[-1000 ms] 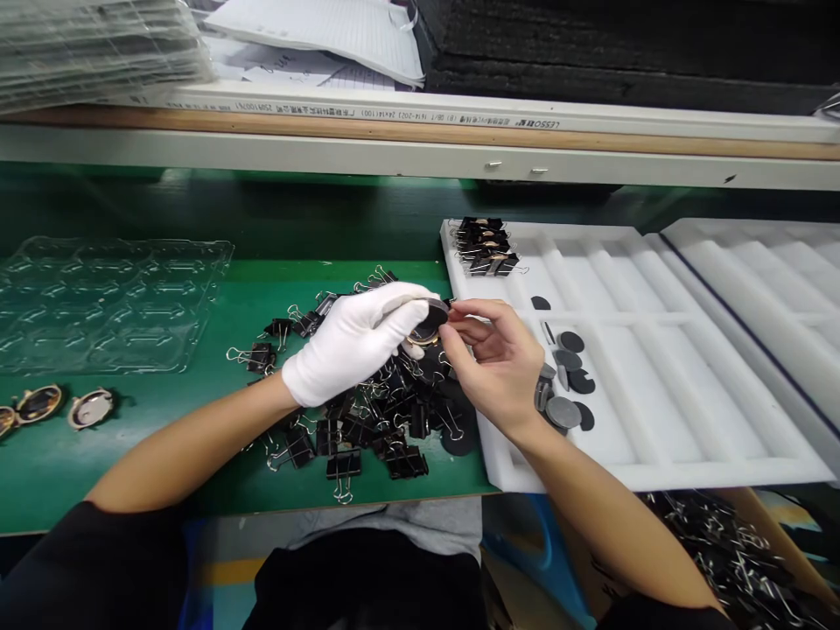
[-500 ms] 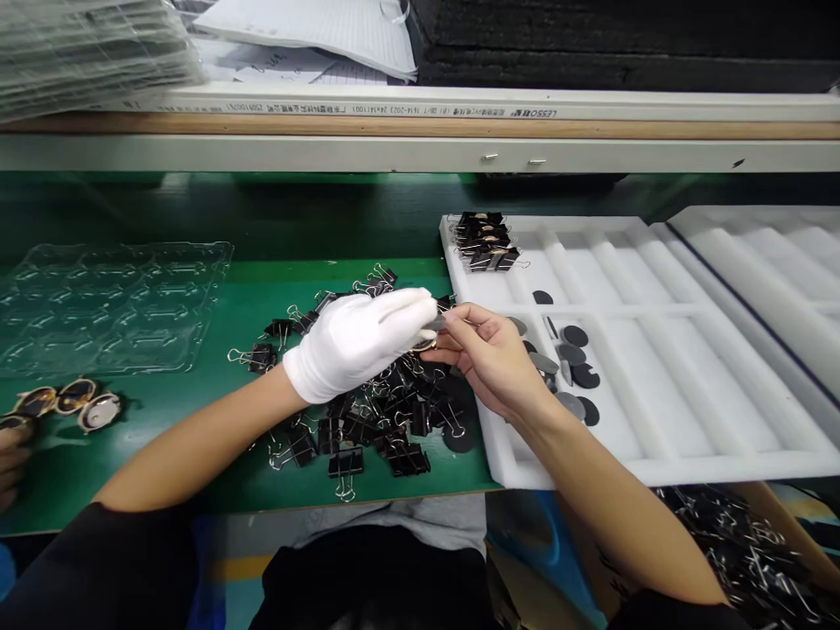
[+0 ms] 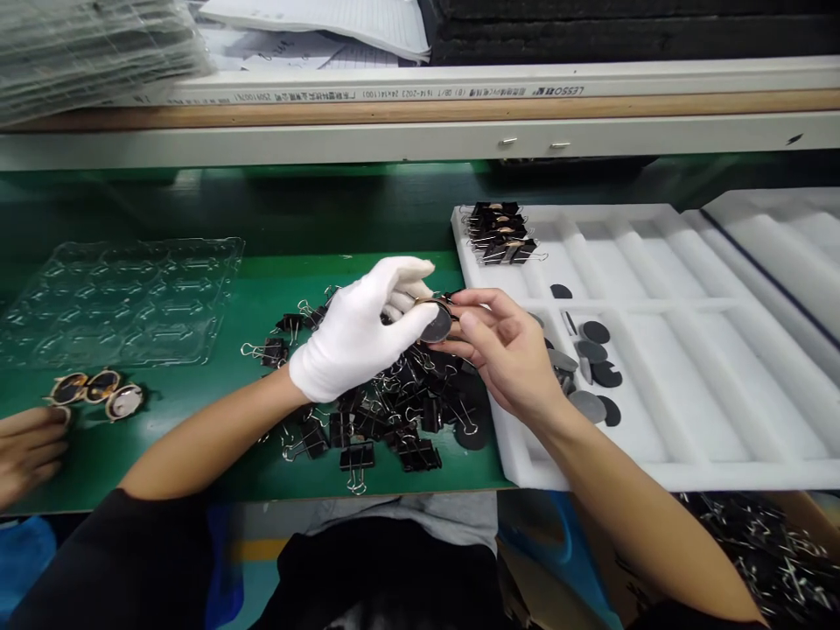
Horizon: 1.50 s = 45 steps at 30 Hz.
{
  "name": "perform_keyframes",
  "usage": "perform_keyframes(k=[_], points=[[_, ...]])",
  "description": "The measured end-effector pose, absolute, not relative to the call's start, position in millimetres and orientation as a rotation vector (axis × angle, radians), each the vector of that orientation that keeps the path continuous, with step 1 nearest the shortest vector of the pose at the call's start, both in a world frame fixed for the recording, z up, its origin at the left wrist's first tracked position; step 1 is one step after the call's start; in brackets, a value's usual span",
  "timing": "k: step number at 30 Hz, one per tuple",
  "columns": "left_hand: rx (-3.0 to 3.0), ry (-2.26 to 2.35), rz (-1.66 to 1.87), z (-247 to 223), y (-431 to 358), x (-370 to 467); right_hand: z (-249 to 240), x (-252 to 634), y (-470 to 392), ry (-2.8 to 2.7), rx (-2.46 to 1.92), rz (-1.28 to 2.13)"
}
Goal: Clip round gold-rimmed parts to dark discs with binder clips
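Note:
My left hand [image 3: 364, 328], in a white glove, grips a round gold-rimmed part with a dark grey disc [image 3: 437, 324] on its face, thumb along the front. My bare right hand [image 3: 508, 350] closes on the part's right edge, with thumb and index fingertips there and other fingers below. What lies between those fingertips is partly hidden. Under both hands spreads a pile of black binder clips [image 3: 358, 457] with silver wire arms. Loose grey and black discs [image 3: 596, 332] lie beside my right wrist in the white compartment tray [image 3: 689, 306].
Clips holding round parts [image 3: 502, 232] stand in the tray's far left corner. At left are a clear plastic blister tray [image 3: 131, 302], several gold-rimmed round parts [image 3: 124, 401] and another person's hand [image 3: 30, 451]. A shelf edge [image 3: 394, 144] crosses above. A box of clips [image 3: 767, 551] stands below right.
The grey disc, earlier in my right fingers, now sits on the round part, which has turned to face me. My left fingers have curled around it. The other person's hand has come further into view.

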<state>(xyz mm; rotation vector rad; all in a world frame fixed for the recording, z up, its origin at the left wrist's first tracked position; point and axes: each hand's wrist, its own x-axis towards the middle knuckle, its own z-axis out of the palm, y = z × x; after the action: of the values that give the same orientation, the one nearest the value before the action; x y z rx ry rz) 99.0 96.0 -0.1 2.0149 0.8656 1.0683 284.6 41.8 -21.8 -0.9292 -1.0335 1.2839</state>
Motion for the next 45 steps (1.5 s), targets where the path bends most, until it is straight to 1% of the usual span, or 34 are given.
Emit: perform_keyframes(k=[3, 7, 12, 14, 17, 20, 23, 26, 31, 34, 37, 45], points=[[2.022, 0.820, 1.016, 3, 96, 97, -24, 284, 41, -1.161, -0.977, 1.238], [2.105, 0.783, 0.835, 10, 96, 93, -25, 284, 41, -1.148, -0.996, 1.124], [2.164, 0.841, 0.705, 30, 101, 80, -20, 288, 40, -1.244, -1.021, 1.163], [2.277, 0.866, 0.546, 43, 107, 69, -20, 292, 40, -1.247, -1.050, 1.156], [2.539, 0.969, 0.197, 53, 114, 56, -22, 297, 43, -1.176, -1.053, 1.145], [2.786, 1.081, -0.128, 43, 115, 56, -24, 299, 45, -1.115, -1.038, 1.172], [2.931, 1.094, -0.284, 28, 114, 62, -23, 299, 45, -1.107, -1.032, 1.217], [2.920, 1.079, -0.151, 26, 117, 61, -20, 300, 43, -1.116, -1.032, 1.299], [2.577, 0.971, 0.445, 39, 117, 60, -15, 304, 41, -1.227, -1.007, 1.480], [2.398, 0.926, 0.679, 38, 111, 69, -16, 304, 39, -1.268, -0.881, 1.552], [2.363, 0.900, 0.680, 35, 106, 74, -18, 305, 39, -1.262, -0.815, 1.572], [2.423, 1.080, 0.306, 39, 101, 73, -15, 302, 39, -1.341, -0.874, 1.495]])
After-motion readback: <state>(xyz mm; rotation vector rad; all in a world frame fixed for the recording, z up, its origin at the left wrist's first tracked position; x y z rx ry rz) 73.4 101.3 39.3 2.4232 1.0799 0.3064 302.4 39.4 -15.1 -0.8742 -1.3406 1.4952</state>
